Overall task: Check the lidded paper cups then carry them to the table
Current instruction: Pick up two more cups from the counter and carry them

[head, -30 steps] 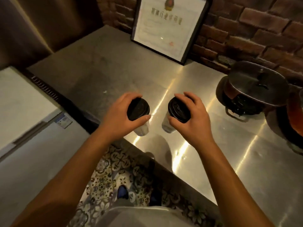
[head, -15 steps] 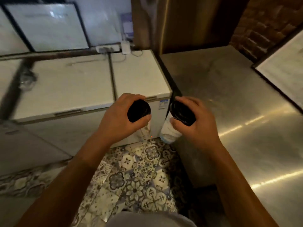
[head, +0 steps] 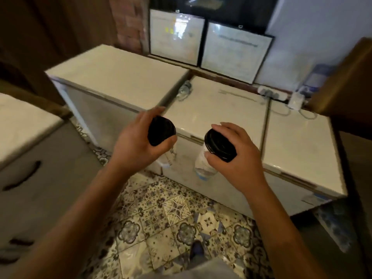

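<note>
I hold two white paper cups with black lids in the air over the patterned floor. My left hand [head: 136, 146] grips the left cup [head: 161, 130] around its rim, so little besides the black lid and a sliver of white wall shows. My right hand [head: 237, 158] grips the right cup [head: 219, 146] the same way; its white body with a blue mark hangs below my fingers. Both cups are upright and about a hand's width apart.
White chest freezers [head: 221, 105] stand in a row just ahead, another white cabinet [head: 24, 125] at the left. Two framed papers [head: 235, 53] lean on the wall behind. A power strip with cables [head: 271, 93] lies on the freezers. The patterned tile floor [head: 167, 218] lies between.
My view has swung left from the steel counter to the freezers. Both hands keep the cups, now carried off the counter and held slightly wider apart.
</note>
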The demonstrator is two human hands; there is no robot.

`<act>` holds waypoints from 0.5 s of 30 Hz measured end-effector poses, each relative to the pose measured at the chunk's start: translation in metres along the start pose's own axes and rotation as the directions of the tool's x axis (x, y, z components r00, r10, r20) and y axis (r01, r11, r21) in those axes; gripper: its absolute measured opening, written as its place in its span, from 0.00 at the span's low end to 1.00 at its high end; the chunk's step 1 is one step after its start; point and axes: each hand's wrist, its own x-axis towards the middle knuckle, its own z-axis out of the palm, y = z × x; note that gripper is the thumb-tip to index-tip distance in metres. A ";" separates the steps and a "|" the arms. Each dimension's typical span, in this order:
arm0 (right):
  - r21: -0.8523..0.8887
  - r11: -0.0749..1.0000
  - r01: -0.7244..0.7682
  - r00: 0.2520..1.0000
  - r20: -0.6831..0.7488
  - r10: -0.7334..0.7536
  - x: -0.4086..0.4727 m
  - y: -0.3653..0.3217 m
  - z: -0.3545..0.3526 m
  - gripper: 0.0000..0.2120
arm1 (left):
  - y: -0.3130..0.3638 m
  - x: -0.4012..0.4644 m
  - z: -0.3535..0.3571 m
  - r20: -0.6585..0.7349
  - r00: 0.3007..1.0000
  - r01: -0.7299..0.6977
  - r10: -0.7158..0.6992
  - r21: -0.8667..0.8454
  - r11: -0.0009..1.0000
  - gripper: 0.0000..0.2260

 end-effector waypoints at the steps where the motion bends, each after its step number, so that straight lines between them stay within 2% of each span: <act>1: 0.013 0.999 0.032 0.999 0.032 -0.032 0.015 -0.006 0.014 0.29 | -0.013 0.000 -0.013 -0.045 0.998 0.035 -0.034 0.031 0.999 0.32; 8: 0.240 0.951 0.197 0.950 0.193 -0.245 0.129 -0.045 0.122 0.29 | -0.099 -0.002 -0.089 -0.265 0.944 0.258 -0.198 0.213 0.942 0.27; 12: 0.355 0.904 0.239 0.892 0.288 -0.349 0.197 -0.069 0.181 0.29 | -0.140 0.015 -0.129 -0.369 0.887 0.387 -0.275 0.272 0.881 0.28; 15: 0.395 0.868 0.300 0.847 0.308 -0.433 0.248 -0.085 0.220 0.29 | -0.161 0.025 -0.160 -0.422 0.854 0.451 -0.305 0.308 0.838 0.29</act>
